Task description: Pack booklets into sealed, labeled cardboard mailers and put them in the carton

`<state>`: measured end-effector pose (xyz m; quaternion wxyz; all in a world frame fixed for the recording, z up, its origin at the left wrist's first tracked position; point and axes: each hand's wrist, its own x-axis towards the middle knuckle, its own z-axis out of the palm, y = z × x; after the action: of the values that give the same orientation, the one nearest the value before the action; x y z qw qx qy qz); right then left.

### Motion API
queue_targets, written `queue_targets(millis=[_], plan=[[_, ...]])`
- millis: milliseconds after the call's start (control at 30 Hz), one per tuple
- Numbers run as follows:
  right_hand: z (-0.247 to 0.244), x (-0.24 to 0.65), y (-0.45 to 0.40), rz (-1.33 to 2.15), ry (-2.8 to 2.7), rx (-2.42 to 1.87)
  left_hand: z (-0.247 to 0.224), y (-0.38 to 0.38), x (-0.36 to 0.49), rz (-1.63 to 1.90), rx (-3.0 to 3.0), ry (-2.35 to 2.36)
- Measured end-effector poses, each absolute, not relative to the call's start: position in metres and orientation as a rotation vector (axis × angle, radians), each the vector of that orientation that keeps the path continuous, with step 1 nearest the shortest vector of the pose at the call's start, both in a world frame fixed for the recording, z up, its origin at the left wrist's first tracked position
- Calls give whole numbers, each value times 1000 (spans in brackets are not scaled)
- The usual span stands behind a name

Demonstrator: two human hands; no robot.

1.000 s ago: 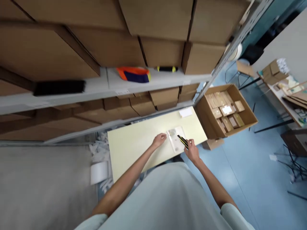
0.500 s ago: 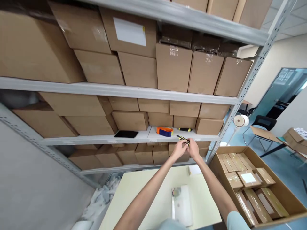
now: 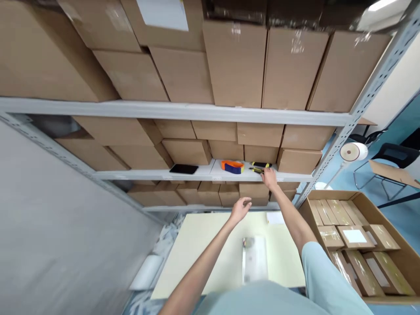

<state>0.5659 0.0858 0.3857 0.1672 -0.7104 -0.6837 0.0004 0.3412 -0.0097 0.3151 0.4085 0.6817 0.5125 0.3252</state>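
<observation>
My right hand (image 3: 269, 178) is at the shelf edge (image 3: 203, 177), closed on a slim black-and-yellow tool (image 3: 256, 169). Just behind that tool lies another black-and-yellow tool (image 3: 261, 165). To their left on the shelf sit an orange and blue band (image 3: 232, 166) and a flat black object (image 3: 184, 169). My left hand (image 3: 240, 208) hangs in front of the lower shelf, above the table's back edge, its fingers loosely curved and apart, with nothing visible in them.
Cardboard boxes (image 3: 236, 65) fill the shelves. Below is a pale table (image 3: 210, 245) with a white, blurred package (image 3: 256, 258) on it. An open carton of smaller boxes (image 3: 407, 238) stands at the right, near a white lamp or fan (image 3: 353, 152). A wall (image 3: 65, 227) is at left.
My hands, together before, are now apart. My right hand has carried the tool onto the shelf area, and my left hand has let go and dropped lower. The view has shifted downward and closer.
</observation>
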Motion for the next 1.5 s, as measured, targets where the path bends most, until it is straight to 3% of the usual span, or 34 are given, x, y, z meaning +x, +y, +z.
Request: queue_targets(millis=[233,367,567,700,1100,1500], plan=[[353,574,93,-95,-1892,-1903,246,-53,320,570,1624,1406],[289,574,37,-124,-1719,-1796,190,-99,299,371,1548,1471],[144,553,-166,508,-1312,-2129,120,-165,282,31,1450,1509],[98,536,-257,903,-924,-2372,93,-176,292,-112,1463,1504],[56,530,-227,1229,-655,-2362,54,-171,301,-307,1439,1471],[63,517,-236,1440,-541,-1969,68,-173,287,-162,1258,1463]])
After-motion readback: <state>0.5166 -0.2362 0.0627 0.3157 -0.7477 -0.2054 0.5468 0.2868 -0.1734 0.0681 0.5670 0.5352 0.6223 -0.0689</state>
